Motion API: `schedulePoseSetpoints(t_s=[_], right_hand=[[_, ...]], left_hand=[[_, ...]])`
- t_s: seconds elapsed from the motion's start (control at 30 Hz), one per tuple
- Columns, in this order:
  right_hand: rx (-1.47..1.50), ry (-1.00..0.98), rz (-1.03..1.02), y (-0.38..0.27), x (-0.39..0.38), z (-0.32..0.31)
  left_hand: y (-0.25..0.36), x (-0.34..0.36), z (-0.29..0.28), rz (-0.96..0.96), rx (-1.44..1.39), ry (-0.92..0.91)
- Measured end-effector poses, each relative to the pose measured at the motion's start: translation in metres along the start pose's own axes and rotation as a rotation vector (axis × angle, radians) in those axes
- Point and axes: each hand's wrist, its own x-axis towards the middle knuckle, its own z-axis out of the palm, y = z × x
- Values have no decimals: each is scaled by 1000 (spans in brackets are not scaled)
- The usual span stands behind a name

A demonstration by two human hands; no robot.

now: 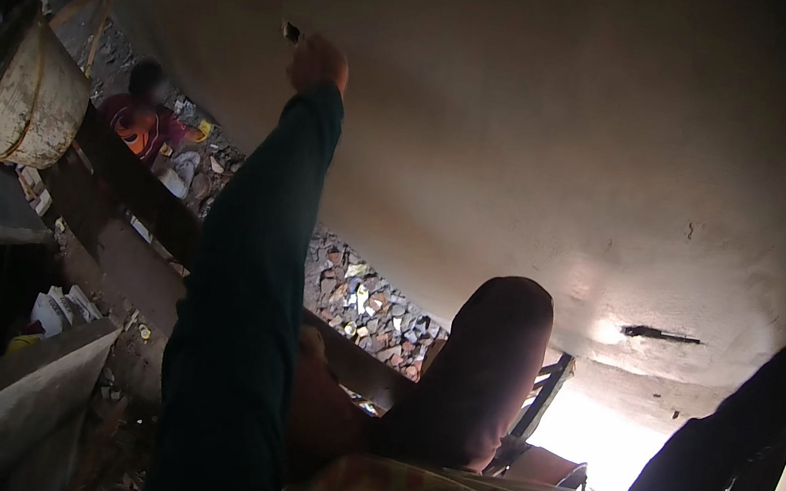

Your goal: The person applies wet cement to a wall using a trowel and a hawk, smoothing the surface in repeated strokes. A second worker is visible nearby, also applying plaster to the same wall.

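My left arm, in a dark green sleeve [256, 256], reaches up and forward along a smooth grey-brown plastered wall [529, 134]. At its end my left hand [320, 64] is closed against the wall surface. A small dark thing with a pale edge [290, 31] shows at the fingertips; whether the fingers hold it or it is a gap in the wall, I cannot tell. My bent knee [502, 361] rises in front of the wall. A dark shape [737, 445] at the right may be my other sleeve; no right hand shows.
A stained pale bucket [38, 90] stands at the left by a dark plank [135, 184]. Below, a person in a dark red top [144, 120] is near rubble [369, 308]. A concrete ledge [37, 386] lies lower left. A dark slot [660, 334] marks the wall near a bright opening [597, 440].
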Motion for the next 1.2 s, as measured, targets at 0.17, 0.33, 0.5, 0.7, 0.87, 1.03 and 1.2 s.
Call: schedulePoseSetpoints(t_s=[0.17, 0.33, 0.5, 0.7, 0.87, 1.03, 1.2], right_hand=[[51, -237, -332, -159, -113, 171], [401, -741, 149, -299, -165, 279], [488, -817, 321, -285, -147, 283], [-88, -99, -320, -127, -47, 190], [-577, 139, -657, 64, 86, 51], [439, -103, 762, 128, 133, -110], [602, 259, 899, 90, 91, -161]], left_hand=[[6, 7, -6, 200, 262, -138], [20, 9, -11, 141, 302, -69], [4, 24, -17, 252, 190, -84], [-5, 12, 6, 226, 134, 19], [0, -1, 25, 179, 168, 69], [-8, 7, 29, 167, 186, 2], [-25, 16, 35, 81, 20, 14]])
